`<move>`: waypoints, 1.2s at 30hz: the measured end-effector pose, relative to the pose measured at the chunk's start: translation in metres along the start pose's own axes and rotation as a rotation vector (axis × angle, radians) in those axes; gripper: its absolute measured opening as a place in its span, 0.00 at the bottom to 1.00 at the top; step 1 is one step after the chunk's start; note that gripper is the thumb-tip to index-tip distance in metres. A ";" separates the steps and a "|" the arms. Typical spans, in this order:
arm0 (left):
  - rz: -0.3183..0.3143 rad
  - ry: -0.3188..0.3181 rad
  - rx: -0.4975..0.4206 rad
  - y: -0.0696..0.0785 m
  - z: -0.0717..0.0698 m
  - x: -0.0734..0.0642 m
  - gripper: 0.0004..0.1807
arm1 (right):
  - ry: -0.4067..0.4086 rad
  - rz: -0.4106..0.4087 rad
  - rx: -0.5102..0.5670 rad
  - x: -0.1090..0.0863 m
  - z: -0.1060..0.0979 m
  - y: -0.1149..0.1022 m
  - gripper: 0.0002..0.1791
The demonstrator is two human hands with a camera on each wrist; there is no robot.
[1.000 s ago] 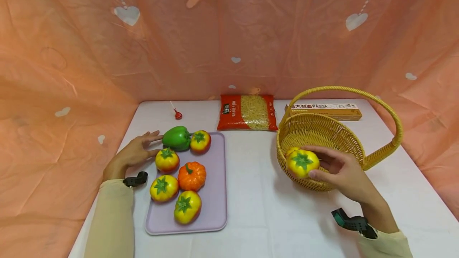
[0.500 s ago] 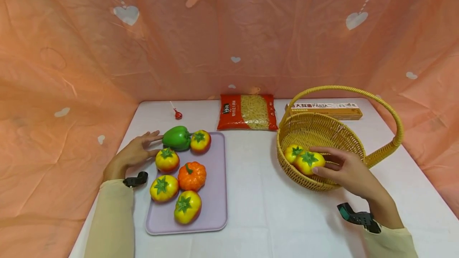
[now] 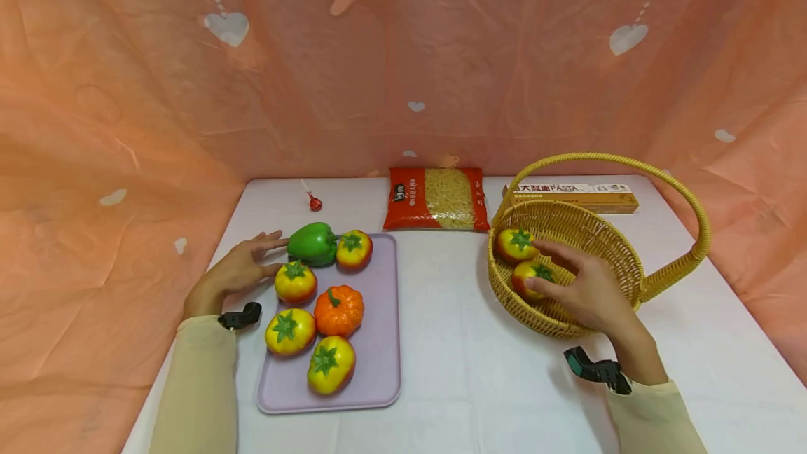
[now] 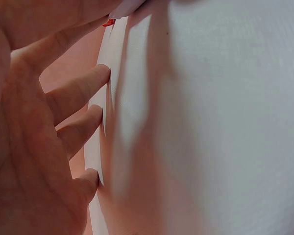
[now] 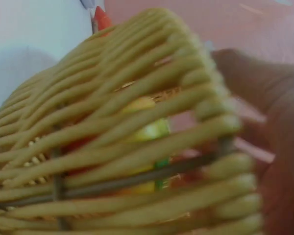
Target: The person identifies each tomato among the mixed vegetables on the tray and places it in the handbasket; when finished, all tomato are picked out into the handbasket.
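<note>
Two yellow-red fruits [image 3: 514,249] sit inside the basket's [image 3: 536,321] left edge, your right hand [image 3: 586,293] seemingly released, your left hand [image 3: 235,272] gripping nothing at the tray's [image 3: 376,378] far-left corner; placing looks done, so lift clear.

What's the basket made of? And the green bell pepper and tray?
Basket: seemingly wicker or plastic strands, slightly shiny; the weave shows plainly.
Green bell pepper: probably glossy plastic or coated foam, from its bright highlights.
Tray: likely smooth matte plastic, its lilac colour being even.

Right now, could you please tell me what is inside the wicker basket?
Two yellow-red fruits sit inside the basket. The right hand hides part of the nearer one and anything beneath its palm.
</note>
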State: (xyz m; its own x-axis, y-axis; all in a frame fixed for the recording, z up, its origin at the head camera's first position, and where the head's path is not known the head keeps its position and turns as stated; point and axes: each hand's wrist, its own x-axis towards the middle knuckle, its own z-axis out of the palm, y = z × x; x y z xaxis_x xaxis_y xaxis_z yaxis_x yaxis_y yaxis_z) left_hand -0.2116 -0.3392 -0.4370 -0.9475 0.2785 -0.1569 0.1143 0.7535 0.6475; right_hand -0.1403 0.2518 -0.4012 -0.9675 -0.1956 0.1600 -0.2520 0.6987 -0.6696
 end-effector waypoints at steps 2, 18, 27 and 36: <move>0.007 0.007 0.011 -0.001 -0.001 0.001 0.36 | 0.023 -0.044 0.107 -0.001 -0.001 -0.002 0.33; -0.052 -0.005 0.018 0.003 -0.004 -0.002 0.36 | -0.380 -0.372 0.811 0.014 0.061 -0.056 0.34; -0.033 -0.012 -0.010 0.002 -0.002 -0.003 0.35 | -0.674 -0.429 0.715 0.022 0.142 -0.100 0.32; -0.046 -0.017 -0.011 0.002 0.001 -0.002 0.36 | -0.704 -0.463 0.576 0.032 0.188 -0.125 0.33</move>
State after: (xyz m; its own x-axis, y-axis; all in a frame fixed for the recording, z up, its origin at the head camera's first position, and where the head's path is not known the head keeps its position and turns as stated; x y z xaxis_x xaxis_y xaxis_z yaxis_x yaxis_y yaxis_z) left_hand -0.2087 -0.3374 -0.4361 -0.9466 0.2537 -0.1991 0.0671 0.7589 0.6478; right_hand -0.1359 0.0288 -0.4487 -0.5001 -0.8523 0.1532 -0.3713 0.0512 -0.9271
